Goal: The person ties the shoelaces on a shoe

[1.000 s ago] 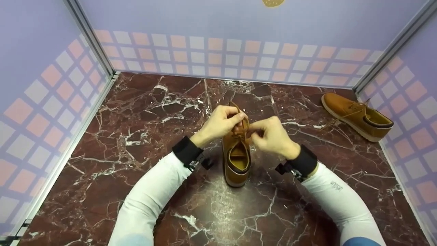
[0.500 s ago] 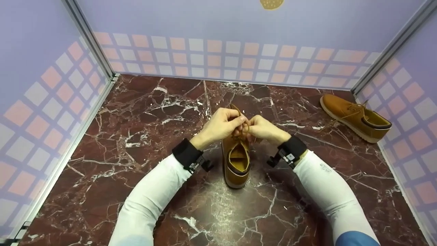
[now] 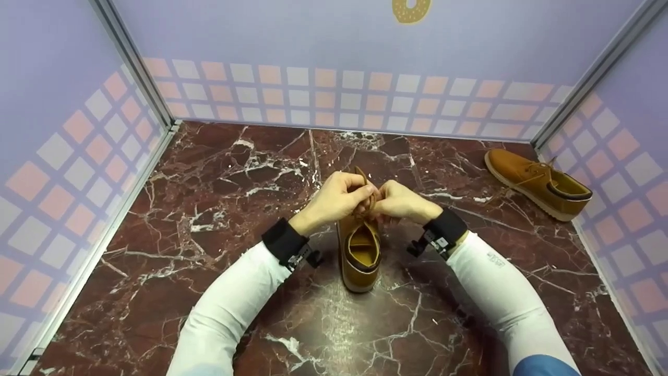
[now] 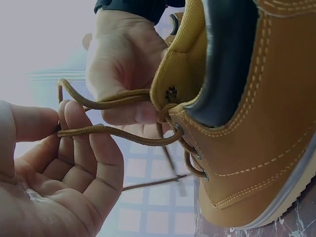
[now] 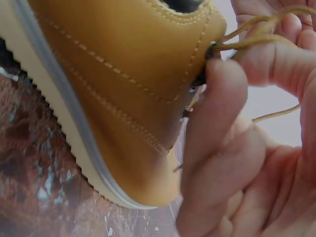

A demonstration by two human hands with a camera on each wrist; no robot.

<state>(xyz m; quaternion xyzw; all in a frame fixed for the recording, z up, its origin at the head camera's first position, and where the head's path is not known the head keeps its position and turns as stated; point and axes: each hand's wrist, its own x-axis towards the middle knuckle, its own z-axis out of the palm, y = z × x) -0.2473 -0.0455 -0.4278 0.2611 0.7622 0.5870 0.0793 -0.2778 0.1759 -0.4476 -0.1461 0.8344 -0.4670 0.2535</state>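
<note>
A tan leather lace-up shoe (image 3: 360, 282) stands on the floor between the hands, toe pointing away. My left hand (image 3: 339, 199) pinches the end of a loop of its brown shoelace (image 4: 98, 129) between thumb and fingertips. The loop's two strands run back to the top eyelets in the left wrist view. Right at the base of the loop, my right hand (image 3: 401, 201) pinches the lace with thumb and forefinger, close against the shoe's tongue (image 4: 173, 74). A loose lace end hangs below the hands. In the head view the fingers hide most of the lacing.
A matching tan shoe (image 3: 529, 180) with trailing laces sits at the far right near the side wall. Purple panels with pink and white squares (image 3: 323, 96) enclose the dark red marbled floor (image 3: 219, 172) on three sides.
My right hand has moved left to the lace beside my left hand, its fingers now at the loop's base. My left hand keeps its pinch on the lace. The shoes stay in place.
</note>
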